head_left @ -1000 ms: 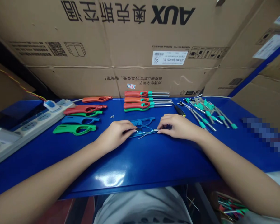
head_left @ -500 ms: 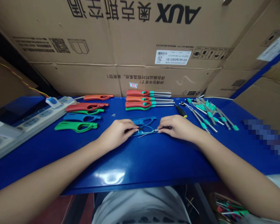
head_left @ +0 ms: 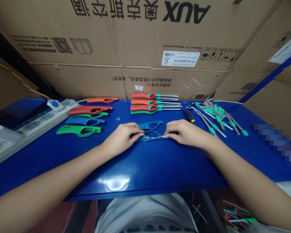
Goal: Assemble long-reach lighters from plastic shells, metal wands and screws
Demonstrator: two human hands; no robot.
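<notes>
Between the table's [head_left: 160, 171] centre and far edge, over the blue shell [head_left: 156, 131], your left hand [head_left: 124, 136] pinches the black piece [head_left: 146, 133] and your right hand [head_left: 181, 132] the metal piece [head_left: 162, 136], so keep both grips light and the wire [head_left: 149, 138] unstrained.

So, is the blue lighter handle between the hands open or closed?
Open: one blue half-shell lies behind the other, with white wire exposed.

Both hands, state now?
Left hand: closed, apparently on a black part.
Right hand: closed at right end of lower blue shell; hold hidden.
</notes>
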